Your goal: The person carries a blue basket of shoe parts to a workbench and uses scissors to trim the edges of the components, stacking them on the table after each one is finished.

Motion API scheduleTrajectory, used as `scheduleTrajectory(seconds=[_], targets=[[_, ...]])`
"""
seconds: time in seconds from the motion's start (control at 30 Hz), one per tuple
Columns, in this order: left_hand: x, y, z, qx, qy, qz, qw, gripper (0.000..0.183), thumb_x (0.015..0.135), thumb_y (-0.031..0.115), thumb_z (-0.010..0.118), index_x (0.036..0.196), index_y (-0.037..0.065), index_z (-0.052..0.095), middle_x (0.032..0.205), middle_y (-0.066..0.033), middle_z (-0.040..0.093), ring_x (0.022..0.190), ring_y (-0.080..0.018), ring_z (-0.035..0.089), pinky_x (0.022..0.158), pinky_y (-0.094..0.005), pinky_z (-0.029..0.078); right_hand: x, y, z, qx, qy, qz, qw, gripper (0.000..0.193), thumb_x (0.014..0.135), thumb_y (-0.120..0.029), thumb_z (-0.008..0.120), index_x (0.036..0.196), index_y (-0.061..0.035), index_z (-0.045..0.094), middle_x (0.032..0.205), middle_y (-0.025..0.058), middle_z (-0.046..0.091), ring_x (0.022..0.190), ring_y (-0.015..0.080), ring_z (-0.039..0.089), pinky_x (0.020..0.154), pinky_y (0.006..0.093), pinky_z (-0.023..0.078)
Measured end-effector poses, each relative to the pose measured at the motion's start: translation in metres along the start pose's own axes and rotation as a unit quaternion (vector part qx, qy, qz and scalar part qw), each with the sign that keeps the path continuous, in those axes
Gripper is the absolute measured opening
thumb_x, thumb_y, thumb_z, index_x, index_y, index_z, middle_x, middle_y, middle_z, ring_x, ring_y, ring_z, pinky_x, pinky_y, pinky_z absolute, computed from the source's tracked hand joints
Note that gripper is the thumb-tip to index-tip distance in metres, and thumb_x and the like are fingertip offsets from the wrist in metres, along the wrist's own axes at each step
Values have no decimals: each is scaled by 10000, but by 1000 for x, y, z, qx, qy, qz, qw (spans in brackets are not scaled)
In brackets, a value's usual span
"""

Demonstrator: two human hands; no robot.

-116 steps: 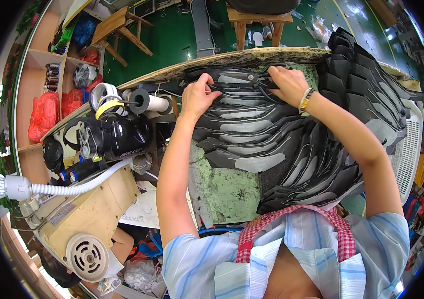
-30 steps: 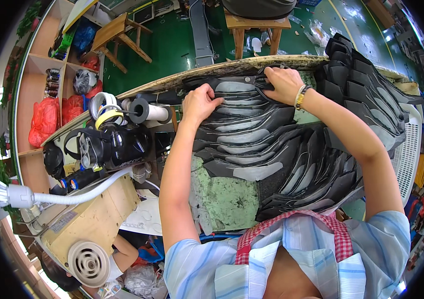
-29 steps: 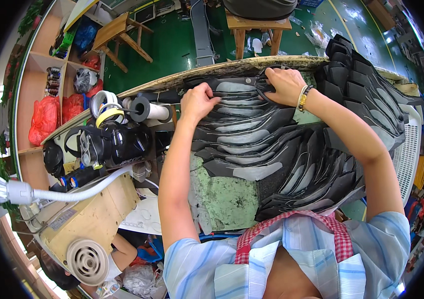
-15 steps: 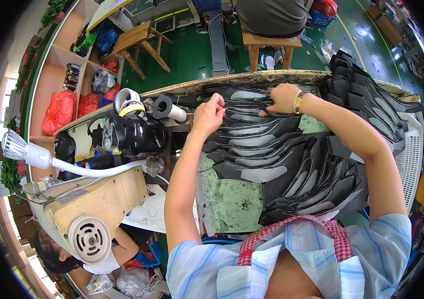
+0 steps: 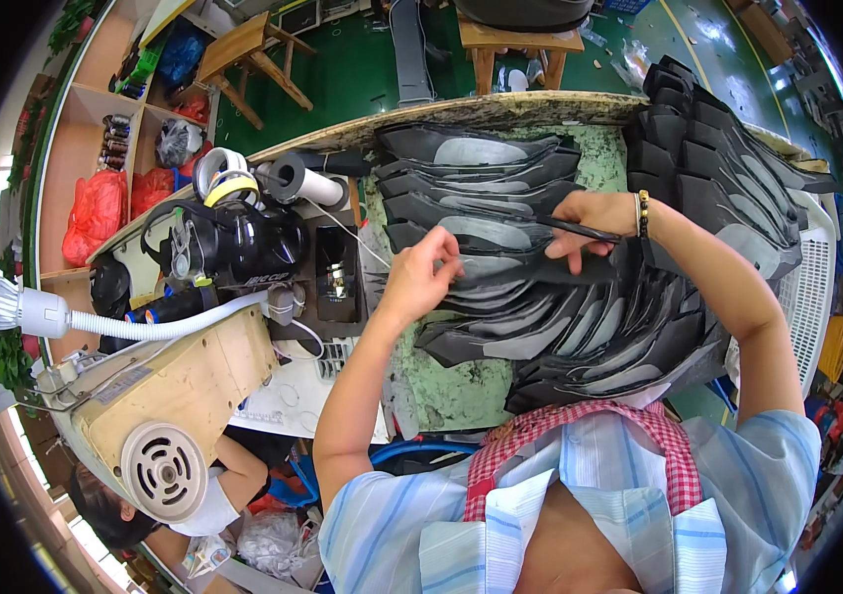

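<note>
A row of overlapping black and grey cut pieces (image 5: 486,150), which look like shoe-upper parts, runs toward me across the worn green tabletop (image 5: 461,396). At the left edge of this row, my left hand (image 5: 423,275) is closed in a pinch; whatever its fingertips hold is too small to make out. My right hand (image 5: 592,226) is closed around a slim black tool (image 5: 580,229), perhaps scissors, reaching over the right ends of the pieces. A second bunch of similar pieces (image 5: 629,346) fans out close to my body.
More black pieces (image 5: 728,188) are stacked at the right, beside a white plastic basket (image 5: 805,297). On the left are a thread cone (image 5: 317,186), a black sewing machine (image 5: 253,243) and a lamp (image 5: 30,305). Beyond the table's far edge stands a wooden stool (image 5: 243,61).
Both hands have moved nearer to me along the row, leaving the farthest pieces uncovered. The right hand still holds the black tool. The whole view has shifted slightly.
</note>
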State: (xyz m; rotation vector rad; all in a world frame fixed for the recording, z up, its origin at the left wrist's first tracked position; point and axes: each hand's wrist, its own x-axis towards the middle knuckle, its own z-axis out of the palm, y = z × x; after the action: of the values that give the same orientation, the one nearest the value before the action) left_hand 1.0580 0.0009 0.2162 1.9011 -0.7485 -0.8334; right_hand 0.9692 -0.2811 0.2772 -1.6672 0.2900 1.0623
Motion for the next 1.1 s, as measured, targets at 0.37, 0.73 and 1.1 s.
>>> scheduleTrajectory(seconds=[0.37, 0.73, 1.1], targets=[[-30, 21, 10, 47, -200, -14, 979, 138, 817, -7, 586, 884, 61, 487, 721, -46, 650, 599, -124, 610, 531, -276, 466, -30, 26, 52, 244, -150, -84, 954, 410, 846, -373, 675, 648, -27, 577, 539, 23, 538, 376, 47, 421, 340, 203, 283], [12, 44, 32, -216, -36, 58, 974, 180, 881, 30, 594, 967, 59, 439, 813, -49, 657, 793, -103, 644, 559, -207, 458, 9, -6, 32, -8, 254, -299, 920, 391, 715, -185, 814, 904, -18, 514, 918, 79, 678, 659, 45, 559, 553, 209, 458], [24, 70, -3, -202, -175, 21, 963, 157, 857, 30, 623, 934, 70, 493, 741, -22, 653, 693, -41, 591, 579, -174, 392, 42, 41, 3, 81, 279, -190, 938, 282, 727, -132, 781, 762, -52, 513, 682, 27, 620, 560, 70, 554, 503, 233, 426]])
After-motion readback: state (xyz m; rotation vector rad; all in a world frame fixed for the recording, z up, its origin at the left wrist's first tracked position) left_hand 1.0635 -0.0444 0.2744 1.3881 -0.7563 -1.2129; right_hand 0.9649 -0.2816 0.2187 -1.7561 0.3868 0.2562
